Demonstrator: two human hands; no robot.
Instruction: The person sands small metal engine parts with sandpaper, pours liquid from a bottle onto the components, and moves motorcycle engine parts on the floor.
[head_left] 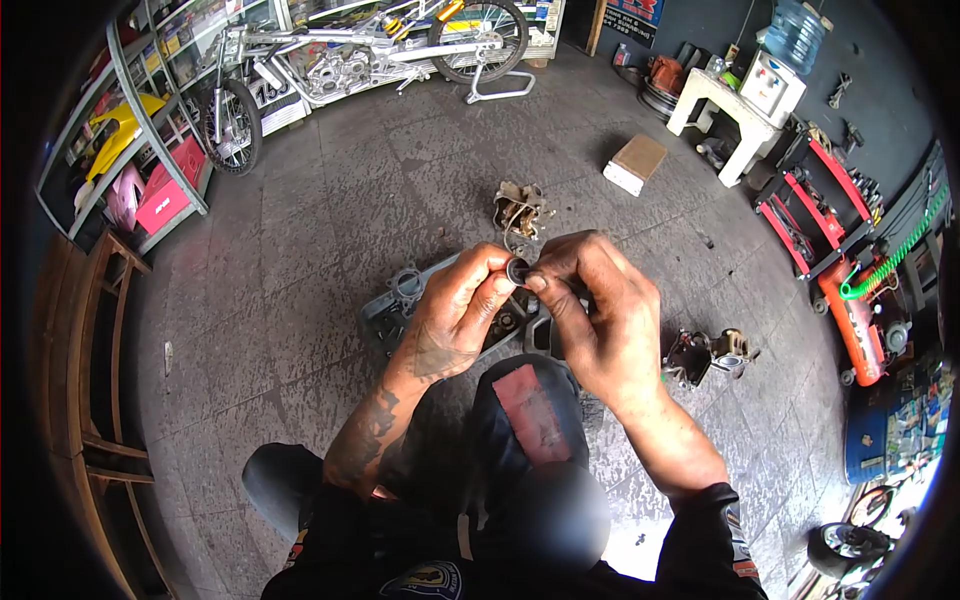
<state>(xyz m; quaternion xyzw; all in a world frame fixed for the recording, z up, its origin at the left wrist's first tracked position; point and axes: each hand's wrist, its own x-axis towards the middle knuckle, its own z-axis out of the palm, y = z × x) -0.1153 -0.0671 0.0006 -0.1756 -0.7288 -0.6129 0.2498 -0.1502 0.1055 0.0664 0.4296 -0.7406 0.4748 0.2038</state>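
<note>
Between my two hands, above the floor and in front of my knees, is a small dark metal ring (517,271) with a round opening. My left hand (450,312) is closed, pinching the ring's left side between thumb and index finger. On the ring's right side, the thumb and fingertips of my right hand (605,315) are pinched together at its edge. Whether they hold a second small piece, I cannot make out. Below the hands, partly hidden by them, lies a grey tray (375,310) with metal engine parts. A dirty engine part (522,212) rests on the floor just beyond.
More engine parts (710,356) lie on the floor at right. Farther off are a cardboard box (636,164), a white stand (735,112) with a water dispenser, a red tool cart (820,195) and an orange compressor (850,325). A motorcycle frame (345,65) stands by the shelves.
</note>
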